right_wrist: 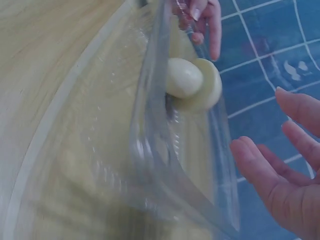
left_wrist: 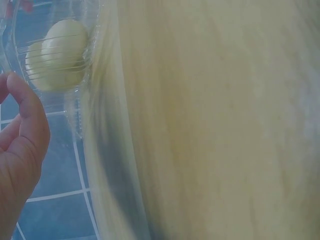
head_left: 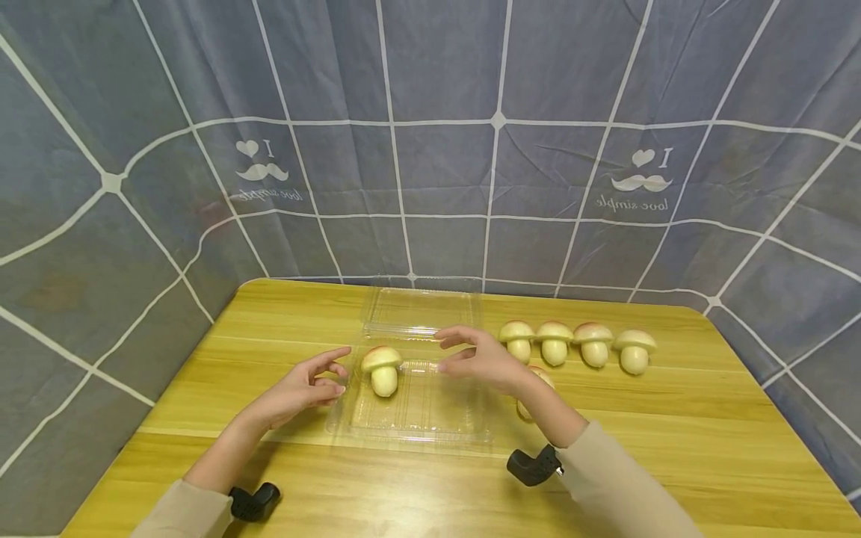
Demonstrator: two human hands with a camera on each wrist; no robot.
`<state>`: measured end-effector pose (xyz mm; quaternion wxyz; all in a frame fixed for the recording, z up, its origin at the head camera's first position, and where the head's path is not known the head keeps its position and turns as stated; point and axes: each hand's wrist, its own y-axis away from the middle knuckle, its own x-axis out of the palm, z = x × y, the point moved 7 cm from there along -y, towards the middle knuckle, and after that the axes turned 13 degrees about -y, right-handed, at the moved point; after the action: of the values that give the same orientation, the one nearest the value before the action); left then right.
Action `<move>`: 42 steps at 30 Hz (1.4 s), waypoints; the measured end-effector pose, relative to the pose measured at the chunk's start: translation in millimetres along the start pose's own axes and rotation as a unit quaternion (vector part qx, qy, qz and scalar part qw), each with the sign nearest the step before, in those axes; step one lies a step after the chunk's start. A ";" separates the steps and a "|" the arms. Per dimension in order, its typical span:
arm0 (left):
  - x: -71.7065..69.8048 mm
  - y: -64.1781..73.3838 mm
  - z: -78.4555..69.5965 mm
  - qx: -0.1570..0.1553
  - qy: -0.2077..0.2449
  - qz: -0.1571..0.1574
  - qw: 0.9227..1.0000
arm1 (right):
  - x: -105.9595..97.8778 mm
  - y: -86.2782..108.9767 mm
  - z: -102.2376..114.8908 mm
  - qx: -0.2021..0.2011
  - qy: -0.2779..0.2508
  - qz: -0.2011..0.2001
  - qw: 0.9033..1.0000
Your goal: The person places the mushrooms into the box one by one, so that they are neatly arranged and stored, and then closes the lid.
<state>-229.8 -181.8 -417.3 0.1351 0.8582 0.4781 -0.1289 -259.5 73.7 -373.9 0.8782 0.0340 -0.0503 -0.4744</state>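
Note:
A clear plastic clamshell box [head_left: 417, 430] lies on the table, its lid [head_left: 422, 310] folded back toward the curtain. Inside its left part sits a toy mushroom [head_left: 384, 373] with a pale stem and a pink-tinged cap. Just outside the left wall is my left hand [head_left: 296, 388], fingers loosely bent with a gap between index finger and thumb. My right hand [head_left: 484, 360] hovers over the box's right back corner, fingers apart and holding nothing. The right wrist view shows the mushroom [right_wrist: 185, 77] between the two hands.
Several more mushrooms [head_left: 554, 344] stand in a row at the back right. Another mushroom [head_left: 542, 375] is partly hidden behind my right forearm. A grey-blue checked curtain [head_left: 444, 172] hangs behind the wooden table [head_left: 417, 501]. Black wrist cameras [head_left: 534, 466] are on both wrists.

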 end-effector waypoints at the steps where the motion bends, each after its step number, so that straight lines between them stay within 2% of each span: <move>1: 0.0 0.1 0.1 -0.001 0.000 0.000 1.000 | -2.8 2.5 1.2 -0.001 0.001 -0.003 1.000; 14: -0.1 0.3 1.1 -0.004 0.003 0.000 1.000 | -43.4 36.4 10.7 -0.028 0.022 -0.059 0.998; 34: 0.5 0.7 1.7 0.000 -0.001 -0.001 1.000 | -90.5 96.3 4.8 -0.043 0.028 -0.103 0.993; 42: 0.3 0.6 1.7 -0.001 -0.004 -0.001 1.000 | -104.3 111.6 -4.2 -0.025 0.054 -0.131 0.990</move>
<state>-229.3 -182.5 -419.0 0.1381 0.8568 0.4788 -0.1323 -223.2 222.2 -372.0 0.8106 0.0441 0.0133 -0.5838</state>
